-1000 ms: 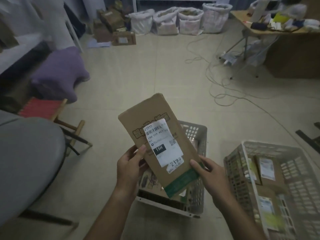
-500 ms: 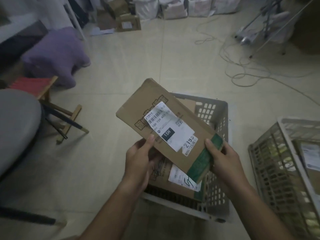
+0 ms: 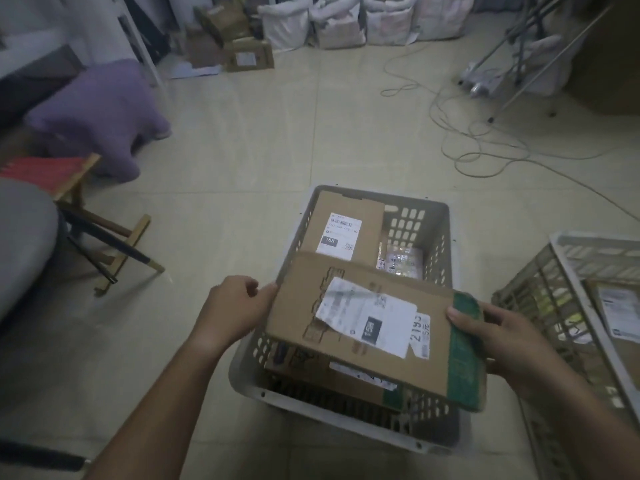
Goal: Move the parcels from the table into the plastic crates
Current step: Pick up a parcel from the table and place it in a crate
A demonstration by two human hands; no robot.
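A pale tiled floor spreads under everything I see. On it, directly below me, stands a grey perforated plastic crate, and a second, whiter slatted plastic crate sits just to its right with a labelled parcel inside. Over the grey crate I hold a flat brown cardboard parcel with a white shipping label and a green-taped end, lying nearly level above the near half of the crate. Under it, a brown cardboard box with a white label lies in the far part of the crate, with a small clear-wrapped packet beside it and another brown parcel in the near part. My right hand has a firm grip on the green end, thumb on top. My left hand touches the opposite edge, fingers loosely curled, not clasping it.
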